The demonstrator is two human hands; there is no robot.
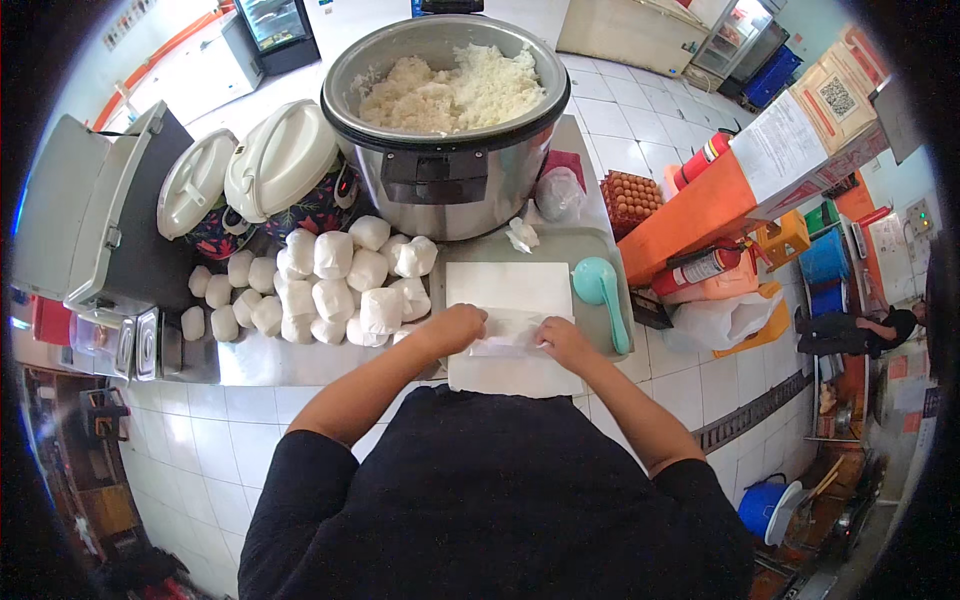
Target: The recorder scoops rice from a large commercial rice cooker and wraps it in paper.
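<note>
My left hand (pixel 459 327) and my right hand (pixel 562 341) each pinch one side of a translucent sheet folded over a white mound (pixel 511 330), whose contents are hidden. Beneath it, a stack of white paper sheets (pixel 508 281) lies on a grey-green tray (pixel 611 247). A turquoise rice scoop (pixel 596 281) rests at the right of the paper. Beyond the tray stands a large steel rice cooker (pixel 442 172) with cooked white rice (pixel 457 94) in it. Several paper-wrapped bundles (pixel 334 255) are piled left of the tray.
Two lidded pots (pixel 281 157) and an open grey insulated box (pixel 124 247) stand at the left. A plastic-wrapped ball (pixel 559 195) and crumpled paper (pixel 523 235) lie near the cooker. An orange post (pixel 690 225), eggs (pixel 634 196) and a fire extinguisher (pixel 697 270) are right. Another person (pixel 862 334) is at far right.
</note>
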